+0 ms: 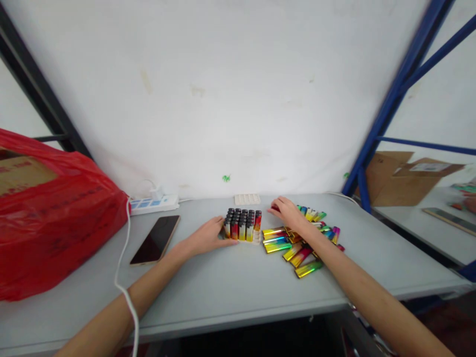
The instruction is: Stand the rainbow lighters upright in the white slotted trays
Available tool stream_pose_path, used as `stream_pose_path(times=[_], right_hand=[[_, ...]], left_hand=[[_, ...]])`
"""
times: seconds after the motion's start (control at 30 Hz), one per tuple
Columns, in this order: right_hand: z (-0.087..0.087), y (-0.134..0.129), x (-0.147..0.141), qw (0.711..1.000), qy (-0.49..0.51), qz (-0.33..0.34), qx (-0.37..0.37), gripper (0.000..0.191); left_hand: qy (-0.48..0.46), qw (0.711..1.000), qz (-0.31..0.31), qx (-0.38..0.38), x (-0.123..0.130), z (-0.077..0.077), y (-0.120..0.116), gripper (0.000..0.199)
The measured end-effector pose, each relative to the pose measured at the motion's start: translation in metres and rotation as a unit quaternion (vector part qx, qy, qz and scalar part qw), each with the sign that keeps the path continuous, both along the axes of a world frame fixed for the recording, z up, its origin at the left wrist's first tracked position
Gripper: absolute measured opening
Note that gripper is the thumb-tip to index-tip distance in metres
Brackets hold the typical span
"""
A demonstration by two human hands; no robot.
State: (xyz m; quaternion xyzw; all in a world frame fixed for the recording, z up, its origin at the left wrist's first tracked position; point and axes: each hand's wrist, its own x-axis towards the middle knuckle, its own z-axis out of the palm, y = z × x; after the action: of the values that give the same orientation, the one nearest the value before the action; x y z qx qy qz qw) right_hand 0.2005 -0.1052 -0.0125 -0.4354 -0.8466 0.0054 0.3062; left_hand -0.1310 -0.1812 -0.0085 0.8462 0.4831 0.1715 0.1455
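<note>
Upright lighters (242,229) with black tops and shiny red and yellow bodies stand in rows in a small white tray (256,239). My left hand (210,234) holds the tray at its left side, thumb along the front edge and fingers behind. To the right lies a loose pile of shiny lighters (277,245) in gold, green, blue and red. Above the pile's back left side, my right hand (288,212) is closed on a dark red lighter (275,208), only partly visible at the fingertips. The tray's front right corner shows open slots.
Behind the lighters sits another white slotted tray (247,199). A phone (156,240), a power strip (155,204) and a red plastic bag (63,218) are on the left. A white cable (121,267) crosses my left forearm. Blue shelf posts (386,109) and a cardboard box (401,178) stand right.
</note>
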Motion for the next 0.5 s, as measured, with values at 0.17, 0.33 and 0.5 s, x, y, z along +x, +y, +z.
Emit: stream_pose_path(times=[0.17,0.33,0.5], right_hand=[[0.01,-0.015,-0.007,0.955,0.277,0.021,-0.104,0.048],[0.011,-0.026,-0.016,0.917,0.336,0.04,-0.211,0.053],[0.012,-0.034,-0.026,0.953,0.246,0.025,-0.175,0.054]], left_hand=[[-0.007,1.0,0.0,0.008,0.0,-0.001,0.0,0.068],[-0.013,1.0,-0.005,0.009,-0.001,-0.002,0.001,0.062],[-0.008,1.0,-0.01,0.007,-0.002,-0.002,0.001,0.064]])
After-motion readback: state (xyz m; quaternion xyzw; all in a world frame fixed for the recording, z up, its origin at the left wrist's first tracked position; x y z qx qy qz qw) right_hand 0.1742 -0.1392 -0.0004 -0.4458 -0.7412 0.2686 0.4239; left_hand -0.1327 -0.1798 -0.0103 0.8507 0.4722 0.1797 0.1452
